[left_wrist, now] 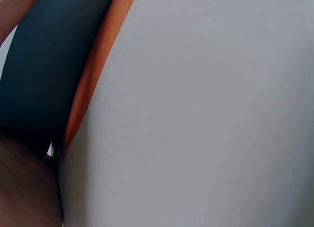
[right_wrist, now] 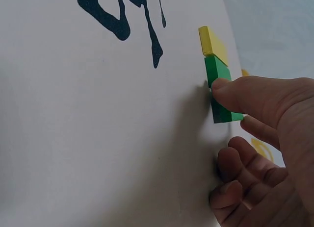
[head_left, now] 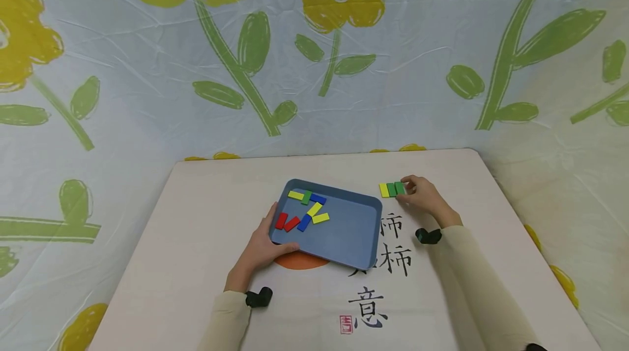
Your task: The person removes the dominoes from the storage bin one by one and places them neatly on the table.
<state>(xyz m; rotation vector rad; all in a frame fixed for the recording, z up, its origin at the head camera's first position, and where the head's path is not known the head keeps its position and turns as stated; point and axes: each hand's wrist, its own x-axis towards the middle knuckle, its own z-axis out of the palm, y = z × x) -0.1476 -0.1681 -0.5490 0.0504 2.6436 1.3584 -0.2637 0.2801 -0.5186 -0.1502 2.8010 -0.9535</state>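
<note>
A blue-grey tray (head_left: 339, 231) lies tilted on the table, with several yellow, red, blue and green blocks in its left half. My left hand (head_left: 260, 244) grips the tray's near left corner, thumb along the near rim and fingers at the left side. In the left wrist view the tray's wall (left_wrist: 49, 65) looks dark. To the right of the tray, a yellow block (head_left: 384, 190) and a green block (head_left: 391, 190) stand side by side. At the right end of this row, my right hand (head_left: 420, 195) pinches another green block (right_wrist: 221, 109) between thumb and finger.
The pale table mat (head_left: 196, 263) bears black brush characters (head_left: 368, 307), a red seal print (head_left: 346, 325) and an orange shape (head_left: 302, 261) partly under the tray. A flower-printed curtain (head_left: 393, 78) surrounds the table's back and sides.
</note>
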